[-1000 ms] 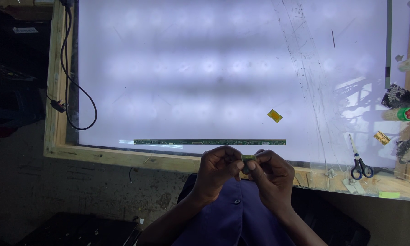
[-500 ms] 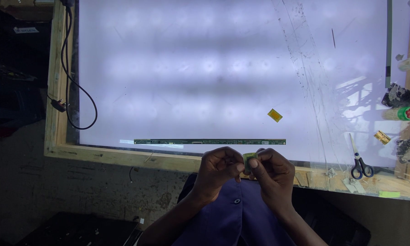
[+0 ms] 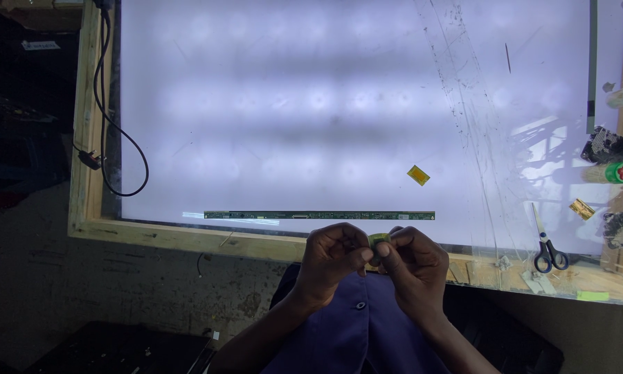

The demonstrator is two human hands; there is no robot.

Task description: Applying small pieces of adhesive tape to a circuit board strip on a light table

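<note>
Two hands meet at the near edge of the lit white panel (image 3: pixel 311 104): left hand (image 3: pixel 331 260) and right hand (image 3: pixel 412 266) both curl closed, pinching a small yellow-green piece (image 3: pixel 378 242) between fingertips. Long thin dark circuit strip (image 3: pixel 318 215) lies just beyond; blue-handled scissors (image 3: pixel 548 251) lie right.

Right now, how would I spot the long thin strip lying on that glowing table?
Find the big lit panel in its wooden frame. Along its near edge, just beyond the left hand and right hand, lies the dark green strip. It alone is long and narrow; the yellow tab and scissors are short.
</note>
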